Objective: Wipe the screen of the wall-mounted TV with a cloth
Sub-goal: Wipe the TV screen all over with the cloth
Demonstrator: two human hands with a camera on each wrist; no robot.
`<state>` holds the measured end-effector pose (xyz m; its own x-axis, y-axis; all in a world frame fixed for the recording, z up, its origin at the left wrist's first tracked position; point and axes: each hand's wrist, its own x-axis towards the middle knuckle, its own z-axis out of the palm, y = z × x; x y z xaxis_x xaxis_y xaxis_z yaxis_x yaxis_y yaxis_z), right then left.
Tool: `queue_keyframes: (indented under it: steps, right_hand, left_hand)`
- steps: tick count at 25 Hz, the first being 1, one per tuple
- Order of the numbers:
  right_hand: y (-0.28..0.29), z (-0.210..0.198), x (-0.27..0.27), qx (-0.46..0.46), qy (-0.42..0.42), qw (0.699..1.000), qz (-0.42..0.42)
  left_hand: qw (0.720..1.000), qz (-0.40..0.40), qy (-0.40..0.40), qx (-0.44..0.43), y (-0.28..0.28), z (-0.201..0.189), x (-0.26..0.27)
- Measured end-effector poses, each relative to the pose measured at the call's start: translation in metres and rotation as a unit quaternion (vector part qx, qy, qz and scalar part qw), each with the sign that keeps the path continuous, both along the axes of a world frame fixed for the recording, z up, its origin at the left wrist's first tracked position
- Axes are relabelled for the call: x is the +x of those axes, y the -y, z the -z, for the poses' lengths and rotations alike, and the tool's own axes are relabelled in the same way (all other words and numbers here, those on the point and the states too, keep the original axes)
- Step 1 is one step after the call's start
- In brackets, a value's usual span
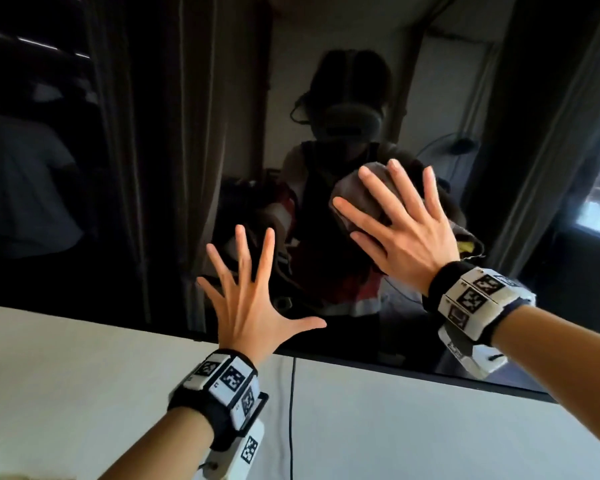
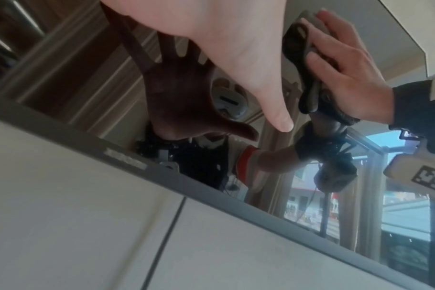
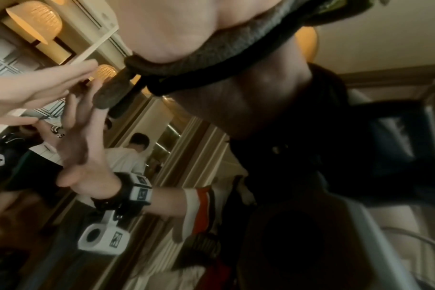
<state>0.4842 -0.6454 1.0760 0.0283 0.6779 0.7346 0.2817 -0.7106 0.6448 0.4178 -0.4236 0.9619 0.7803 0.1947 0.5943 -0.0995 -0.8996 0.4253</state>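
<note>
The left hand (image 1: 253,306) is held flat at the TV screen (image 1: 136,168) near its lower edge, fingers (image 1: 240,252) spread apart and straight, holding nothing. To its right, higher up, the right hand (image 1: 406,230) presses the grey cloth (image 1: 349,188) on the glass with straight, spread fingers. The bunched cloth runs diagonally, from upper left to lower right. The left wrist view alone shows the blurred logo (image 2: 125,161) on the lower frame; the right wrist view shows the cloth's folded edge under the palm.

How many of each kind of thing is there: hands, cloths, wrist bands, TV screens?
Hands: 2, left hand and right hand
Cloths: 1, grey cloth
Wrist bands: 2
TV screens: 1
Total: 6
</note>
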Motion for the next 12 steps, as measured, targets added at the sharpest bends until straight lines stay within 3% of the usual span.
queue_keyframes:
  steps: [5,9,10,12]
  right_hand:
    - [0.035,0.030,0.002,-0.136,-0.009,0.991,0.005]
    - [0.069,0.000,0.002,0.057,0.000,0.998,0.004]
    - [0.075,0.015,0.002,0.047,0.000,0.999,0.007]
    - [0.084,0.059,0.001,-0.094,-0.021,0.995,0.020]
  left_hand:
    - [1.000,-0.012,-0.004,-0.017,0.011,0.002,0.004]
    - [1.000,-0.019,-0.001,-0.006,0.009,0.006,0.009]
    - [1.000,-0.022,0.000,-0.004,0.010,0.007,0.010]
    - [1.000,-0.029,0.003,0.004,0.010,0.007,0.012]
